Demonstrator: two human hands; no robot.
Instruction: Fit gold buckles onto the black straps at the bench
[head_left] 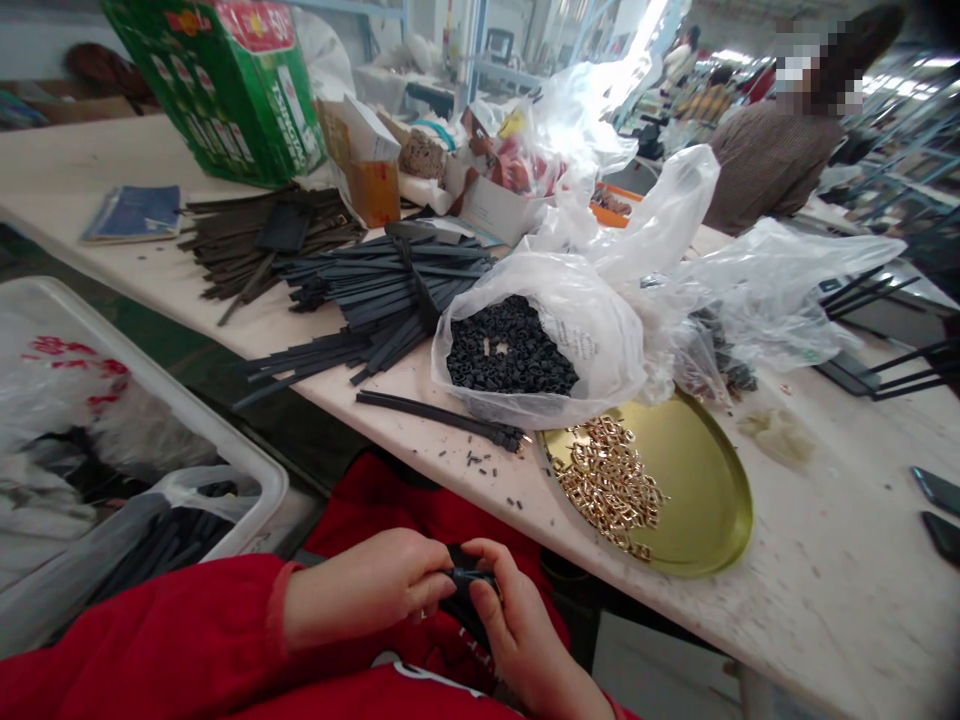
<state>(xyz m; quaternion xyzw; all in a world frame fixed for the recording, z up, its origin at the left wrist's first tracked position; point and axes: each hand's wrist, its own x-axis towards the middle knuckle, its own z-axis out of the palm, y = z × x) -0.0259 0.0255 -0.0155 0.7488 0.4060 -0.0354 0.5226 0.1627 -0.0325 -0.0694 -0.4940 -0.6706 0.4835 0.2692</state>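
Note:
Over my lap, in front of the table edge, my left hand (375, 585) and my right hand (517, 615) meet on a black strap (466, 573). Fingers and thumb of each hand pinch it from either side; part of it hangs below and is hard to make out. On the table just beyond lies a small group of black straps (442, 418), with gold-coloured metal at their right end. To the right, a round gold tray (697, 490) bears a heap of small gold buckles (611, 485). A plastic bag (607, 345) stands open behind, full of small black loops (510, 350).
Bundles of dark straps (360, 285) lie farther back, beside a blue booklet (139, 213) and a green carton (225, 95). A white plastic bin (240, 430) stands at my left. Phones (941, 490) rest at the right edge. A person (776, 150) sits beyond the table.

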